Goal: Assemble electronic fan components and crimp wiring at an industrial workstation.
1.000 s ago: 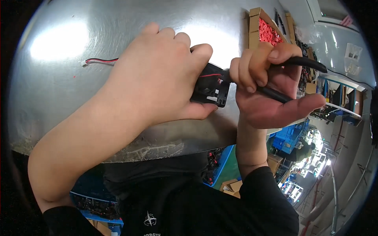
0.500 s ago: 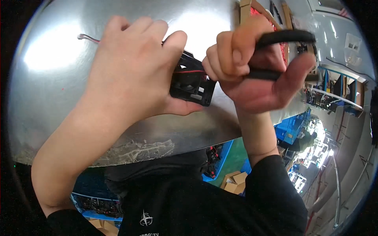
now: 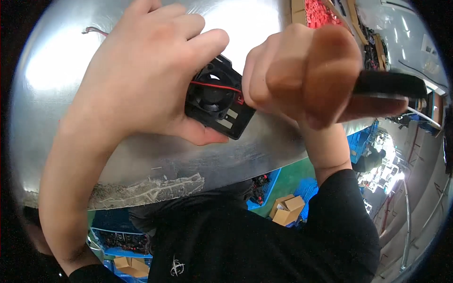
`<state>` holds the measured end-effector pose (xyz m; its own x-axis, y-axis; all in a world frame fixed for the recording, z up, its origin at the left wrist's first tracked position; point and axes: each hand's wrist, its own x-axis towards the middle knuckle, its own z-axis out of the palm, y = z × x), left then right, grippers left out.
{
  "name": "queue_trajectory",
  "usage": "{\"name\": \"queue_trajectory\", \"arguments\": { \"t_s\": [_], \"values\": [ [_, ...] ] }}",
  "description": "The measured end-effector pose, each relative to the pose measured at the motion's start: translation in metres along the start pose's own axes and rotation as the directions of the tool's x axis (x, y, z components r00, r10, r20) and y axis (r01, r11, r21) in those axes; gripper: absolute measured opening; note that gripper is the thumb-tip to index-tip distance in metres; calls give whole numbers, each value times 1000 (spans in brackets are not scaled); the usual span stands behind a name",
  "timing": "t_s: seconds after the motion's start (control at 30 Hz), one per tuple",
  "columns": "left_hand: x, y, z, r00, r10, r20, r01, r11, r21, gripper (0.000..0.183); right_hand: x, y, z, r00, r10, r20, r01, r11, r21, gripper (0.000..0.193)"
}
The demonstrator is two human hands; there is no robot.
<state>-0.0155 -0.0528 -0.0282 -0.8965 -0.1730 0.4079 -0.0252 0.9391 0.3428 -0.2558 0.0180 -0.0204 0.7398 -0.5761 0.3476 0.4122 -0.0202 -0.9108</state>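
My left hand is closed around a black plastic fan housing above the metal table. The round cooling fan faces up in it, with a red wire across it. My left thumb presses along the housing's lower edge. Beyond my left hand, a thin cable end with a small connector sticks out. My right fist grips a black two-handled tool, one handle jutting right. Its working end is hidden behind my fingers, close to a small red piece at the housing's right side.
The shiny metal table has worn tape along its near edge. A cardboard box of red parts stands at the far right. Below the table are blue crates with dark parts and an opened cardboard box.
My right hand has rolled over and moved right, and the tool's handle now points right. The housing has shifted slightly left and down in my left hand, showing more of the fan.
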Motion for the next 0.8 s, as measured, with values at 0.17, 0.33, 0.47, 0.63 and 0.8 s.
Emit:
{"name": "queue_trajectory", "arguments": {
  "t_s": [0.17, 0.33, 0.47, 0.63, 0.8],
  "values": [
    [-1, -5, 6, 998, 34, -45, -36, 999, -34, 80, 26, 2, 4, 970, 178, 164, -212, 953, 217, 58],
    [-1, -5, 0, 999, 31, 25, -31, 999, -32, 82, 33, 3, 7, 985, 107, 135, -133, 969, 207, 59],
    [-3, -4, 3, 1000, -4, -8, 3, 999, -53, 82, 41, 2, 8, 993, 38, 111, -59, 980, 191, 60],
    [-8, -5, 5, 998, -55, -9, 54, 995, -79, 81, 49, -3, 13, 995, -45, 84, 31, 986, 164, 62],
    [-4, -1, -4, 994, -64, 85, 63, 998, 13, 80, 38, -11, 12, 974, 216, -68, -208, 972, 112, 72]
  ]
}}
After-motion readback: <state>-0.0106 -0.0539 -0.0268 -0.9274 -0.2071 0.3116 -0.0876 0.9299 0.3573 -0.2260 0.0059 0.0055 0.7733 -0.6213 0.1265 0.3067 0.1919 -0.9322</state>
